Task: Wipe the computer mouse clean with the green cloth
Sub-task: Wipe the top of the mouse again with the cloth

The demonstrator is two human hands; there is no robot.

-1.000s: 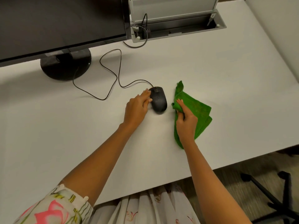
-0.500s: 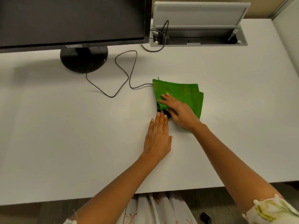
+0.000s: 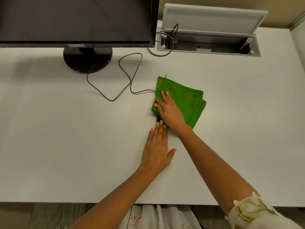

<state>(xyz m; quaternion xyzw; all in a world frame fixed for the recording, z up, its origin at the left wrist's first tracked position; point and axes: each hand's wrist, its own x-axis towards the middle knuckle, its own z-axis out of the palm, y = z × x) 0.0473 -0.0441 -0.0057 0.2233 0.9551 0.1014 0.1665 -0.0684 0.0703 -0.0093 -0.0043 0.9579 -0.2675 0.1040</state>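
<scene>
The right hand [image 3: 170, 109] lay flat and open on top of the green cloth [image 3: 184, 100], fingers spread and pressing down, gripping nothing; the left hand [image 3: 156, 148] also lay open, palm down on the white desk [image 3: 66, 129], fingers straight and close together, thumb out to the side; its fingertips [image 3: 160, 125] touched the near end of the mouse [image 3: 159, 120]. The mouse itself was almost wholly hidden under the cloth and the right hand; only a small dark part showed between the two hands, just beyond the left fingertips and beside the right wrist. The cloth was folded, draped over the mouse and spreading to the right of it onto the desk; the black cable [image 3: 130, 80] came out from under the cloth's left edge and looped across the desk toward the monitor stand [image 3: 87, 59]. The monitor [image 3: 74, 20] stood at the far left; an open cable tray [image 3: 208, 45] sat in the desk at the far right.
</scene>
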